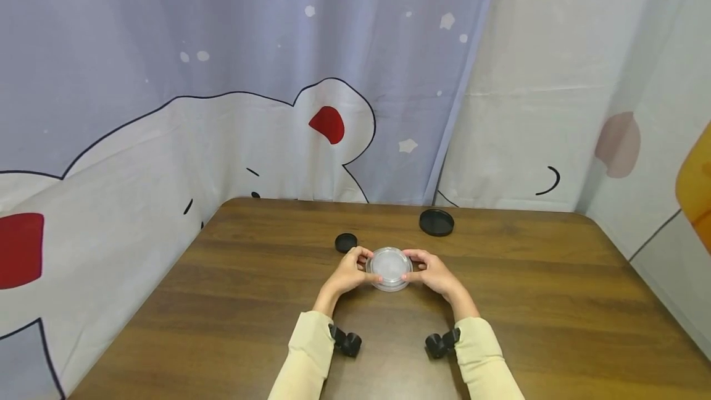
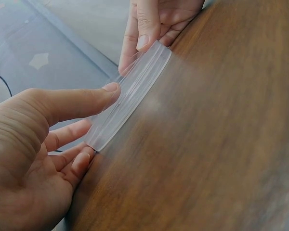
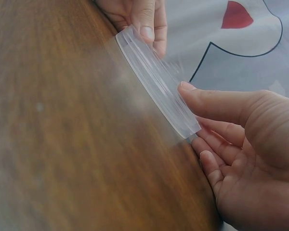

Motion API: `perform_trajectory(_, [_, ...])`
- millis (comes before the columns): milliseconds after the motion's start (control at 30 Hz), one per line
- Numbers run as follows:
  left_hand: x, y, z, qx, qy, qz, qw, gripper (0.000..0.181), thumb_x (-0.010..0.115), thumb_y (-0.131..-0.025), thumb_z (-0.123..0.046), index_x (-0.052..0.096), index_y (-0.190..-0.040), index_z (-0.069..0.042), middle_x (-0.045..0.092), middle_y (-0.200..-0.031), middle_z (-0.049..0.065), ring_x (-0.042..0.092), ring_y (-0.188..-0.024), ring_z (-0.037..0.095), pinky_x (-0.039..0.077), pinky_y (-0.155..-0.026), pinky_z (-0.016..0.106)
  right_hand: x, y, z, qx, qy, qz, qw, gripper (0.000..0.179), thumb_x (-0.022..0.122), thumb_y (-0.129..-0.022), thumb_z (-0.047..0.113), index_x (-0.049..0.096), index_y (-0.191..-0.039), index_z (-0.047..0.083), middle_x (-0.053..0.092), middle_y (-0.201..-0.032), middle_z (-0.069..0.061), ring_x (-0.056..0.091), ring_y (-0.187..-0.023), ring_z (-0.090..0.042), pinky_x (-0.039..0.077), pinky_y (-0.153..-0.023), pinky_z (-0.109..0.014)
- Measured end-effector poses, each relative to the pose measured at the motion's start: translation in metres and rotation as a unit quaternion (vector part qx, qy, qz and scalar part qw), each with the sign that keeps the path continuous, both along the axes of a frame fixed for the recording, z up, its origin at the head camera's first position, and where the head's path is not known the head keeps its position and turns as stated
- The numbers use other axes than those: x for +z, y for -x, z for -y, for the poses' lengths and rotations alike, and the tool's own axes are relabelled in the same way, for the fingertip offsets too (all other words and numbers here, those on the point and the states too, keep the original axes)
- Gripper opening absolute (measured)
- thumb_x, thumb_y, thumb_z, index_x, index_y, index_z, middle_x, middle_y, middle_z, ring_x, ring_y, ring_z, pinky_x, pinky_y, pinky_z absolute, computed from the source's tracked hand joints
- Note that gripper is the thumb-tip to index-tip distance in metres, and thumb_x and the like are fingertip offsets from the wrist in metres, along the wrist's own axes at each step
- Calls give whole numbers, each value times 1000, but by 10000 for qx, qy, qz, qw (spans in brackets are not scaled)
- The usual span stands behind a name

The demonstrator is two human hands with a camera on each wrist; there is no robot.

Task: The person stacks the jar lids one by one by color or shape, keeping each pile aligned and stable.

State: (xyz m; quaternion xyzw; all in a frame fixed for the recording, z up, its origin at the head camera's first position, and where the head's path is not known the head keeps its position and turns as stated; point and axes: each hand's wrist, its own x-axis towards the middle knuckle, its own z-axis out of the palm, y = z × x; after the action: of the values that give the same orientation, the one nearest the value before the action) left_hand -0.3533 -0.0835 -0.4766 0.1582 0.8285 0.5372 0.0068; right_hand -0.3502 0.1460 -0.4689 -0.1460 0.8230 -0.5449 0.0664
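A clear, round plastic container, shallow like a dish, sits at the middle of the table. Its side shows stacked rims in the left wrist view. My left hand grips it from the left, thumb on the near part of the rim and fingers round the far side. From the right, my right hand holds it the same way. In the right wrist view the right thumb presses the upper rim of the container, while the lower fingers bend beneath its edge close to the tabletop.
A small black round lid lies just beyond my left hand. Farther back to the right is a larger black round lid. The brown wooden table ends at a printed curtain behind and at the sides.
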Motion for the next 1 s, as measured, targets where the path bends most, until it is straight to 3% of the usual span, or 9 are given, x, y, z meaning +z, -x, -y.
perform_trajectory(500, [1, 1, -5, 16, -56, -10, 10000, 48, 85, -69, -5, 59, -109, 3, 56, -110, 17, 49, -98, 23, 42, -85, 28, 3, 3, -5, -49, -53, 57, 10000, 55, 76, -81, 8, 54, -130, -4, 56, -133, -25, 48, -127, -38, 36, -105, -50])
perform_trajectory(700, [0, 2, -5, -114, -47, -65, 9999, 50, 85, -70, -7, 59, -111, 4, 56, -111, 18, 50, -99, 24, 44, -84, 28, 1, 4, -5, -191, -62, 58, 9998, 54, 77, -80, 7, 54, -128, -4, 56, -133, -24, 48, -127, -39, 35, -107, -52])
perform_trajectory(1000, [-1, -1, 0, -13, -17, 14, 10000, 55, 85, -70, -4, 56, -115, 6, 58, -112, 20, 51, -98, 25, 44, -85, 31, -3, 3, 0, -67, 350, 239, 9991, 73, 76, -79, 3, 38, -142, -4, 49, -142, -26, 43, -131, -39, 34, -106, -44])
